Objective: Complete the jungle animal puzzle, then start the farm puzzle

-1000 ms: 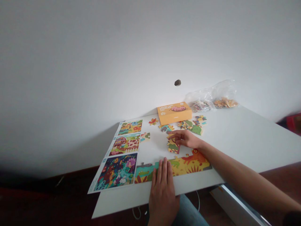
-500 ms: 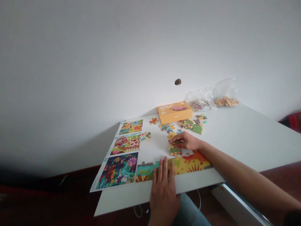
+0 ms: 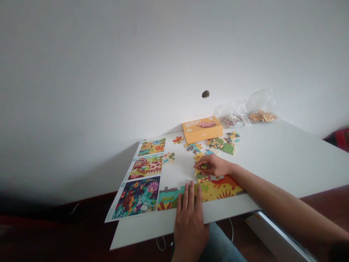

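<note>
My left hand lies open at the table's front edge, its fingers flat on an assembled strip of jigsaw puzzle with green, teal and yellow pictures. Farther back, my right hand bends its fingers down over a joined block of puzzle pieces, mostly yellow and green. Thumb and fingertips grip this block from above, partly covering it. The block's near end is up against the strip's upper edge; whether they interlock I cannot tell.
A picture sheet with three scenes lies left. Loose pieces form a pile behind my right hand; single pieces lie elsewhere. An orange puzzle box and plastic bags of pieces stand against the wall.
My right hand has shifted slightly left, with its fingers more spread and bent over the block. The block has moved slightly left and nearer the strip. My left hand has stayed put.
</note>
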### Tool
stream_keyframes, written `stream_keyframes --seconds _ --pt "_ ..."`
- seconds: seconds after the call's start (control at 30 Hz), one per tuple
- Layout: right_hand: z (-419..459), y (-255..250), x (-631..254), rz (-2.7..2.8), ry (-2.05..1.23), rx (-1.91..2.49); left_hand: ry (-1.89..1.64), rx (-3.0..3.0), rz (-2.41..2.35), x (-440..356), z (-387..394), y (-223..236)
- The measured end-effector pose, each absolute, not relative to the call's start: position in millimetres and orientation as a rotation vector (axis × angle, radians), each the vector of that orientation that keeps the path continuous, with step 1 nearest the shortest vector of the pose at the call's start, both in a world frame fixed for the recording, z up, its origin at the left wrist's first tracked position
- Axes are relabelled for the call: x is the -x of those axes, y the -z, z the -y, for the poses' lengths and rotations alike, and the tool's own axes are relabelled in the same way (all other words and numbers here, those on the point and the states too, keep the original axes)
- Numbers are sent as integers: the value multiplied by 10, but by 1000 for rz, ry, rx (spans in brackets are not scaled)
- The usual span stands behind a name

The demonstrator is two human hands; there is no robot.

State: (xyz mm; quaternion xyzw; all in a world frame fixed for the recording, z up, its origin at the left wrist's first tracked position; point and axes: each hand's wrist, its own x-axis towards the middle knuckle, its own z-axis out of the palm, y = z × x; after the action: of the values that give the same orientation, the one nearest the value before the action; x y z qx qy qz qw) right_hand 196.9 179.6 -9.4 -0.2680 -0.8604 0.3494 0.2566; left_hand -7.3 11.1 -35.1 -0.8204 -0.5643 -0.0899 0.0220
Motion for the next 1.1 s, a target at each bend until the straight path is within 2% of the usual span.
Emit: stream_keyframes --seconds 0.13,0.3,0.53,0.77,1.1 --pt "-1816 69 -1957 2457 -684 661 269 2554 1752 79 -109 358" --pt "-1772 42 -1950 2570 -561 714 240 2538 1769 76 -106 343" --pt "-1760 52 -1944 2602 -529 791 186 2607 1675 76 -109 244" --pt "-1884 132 -2076 2375 -397 916 187 2587 1669 64 -115 228" --pt "-1844 96 -2040 2491 -494 943 185 2558 1692 43 -95 213"
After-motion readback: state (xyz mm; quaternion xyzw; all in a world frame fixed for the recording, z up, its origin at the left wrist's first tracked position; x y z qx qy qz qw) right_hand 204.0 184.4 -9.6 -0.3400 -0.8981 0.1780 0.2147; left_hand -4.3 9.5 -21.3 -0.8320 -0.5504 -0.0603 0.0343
